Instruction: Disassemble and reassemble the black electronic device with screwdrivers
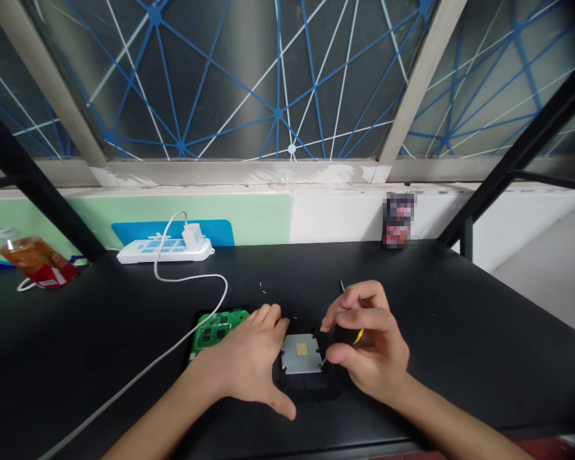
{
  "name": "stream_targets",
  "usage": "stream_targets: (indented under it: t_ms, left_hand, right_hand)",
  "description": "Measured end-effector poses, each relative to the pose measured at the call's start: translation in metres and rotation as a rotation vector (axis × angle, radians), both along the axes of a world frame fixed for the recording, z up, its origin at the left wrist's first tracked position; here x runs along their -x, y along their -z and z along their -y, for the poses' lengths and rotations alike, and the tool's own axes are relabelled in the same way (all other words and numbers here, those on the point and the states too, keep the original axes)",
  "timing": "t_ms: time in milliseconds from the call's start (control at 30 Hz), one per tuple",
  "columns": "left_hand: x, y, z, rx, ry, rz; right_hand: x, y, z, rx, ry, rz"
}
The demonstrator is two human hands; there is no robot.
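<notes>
A silver metal plate [293, 363] with a small yellowish sticker sits in a black casing [311, 385] on the table. My right hand [381, 342] is closed around a screwdriver [347, 334] with a black and yellow handle. Its thin shaft reaches the plate's right edge, near the lower corner. Stretched flat, my left hand [244, 361] rests at the left side of the casing, thumb spread away from the fingers. Partly under that hand lies a green circuit board [215, 330]. Behind my right fingers, the end of a dark thin rod [342, 285] shows.
A white power strip [165, 251] with a plugged-in charger [192, 237] stands at the back left. Its white cable [172, 347] crosses the table and the circuit board. A drink bottle [41, 260] leans far left. A blurred-out box [397, 221] stands back right.
</notes>
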State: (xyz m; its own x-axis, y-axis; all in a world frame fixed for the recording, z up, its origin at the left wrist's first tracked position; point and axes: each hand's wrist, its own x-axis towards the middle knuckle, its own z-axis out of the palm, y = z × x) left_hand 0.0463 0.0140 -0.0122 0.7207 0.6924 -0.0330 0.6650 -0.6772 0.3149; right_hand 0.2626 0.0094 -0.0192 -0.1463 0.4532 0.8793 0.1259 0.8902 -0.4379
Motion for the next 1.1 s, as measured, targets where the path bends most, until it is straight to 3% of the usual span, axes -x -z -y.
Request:
stream_targets:
  t_ms: [333,533,633,1100]
  left_hand:
    - [0.0,0.0,0.0,0.018,-0.002,0.005]
    - [0.001,-0.001,0.0,0.041,-0.004,0.005]
    - [0.0,-0.001,0.0,0.035,-0.004,0.004]
    - [0.0,-0.001,0.0,0.01,-0.01,-0.007]
  right_hand:
    - [-0.005,-0.004,0.002,-0.01,0.053,0.036]
    - [-0.002,0.003,0.003,0.065,-0.167,-0.03]
    - [-0.001,0.003,0.003,0.104,-0.189,-0.058]
    - [-0.003,0.005,-0.005,0.021,0.014,0.019]
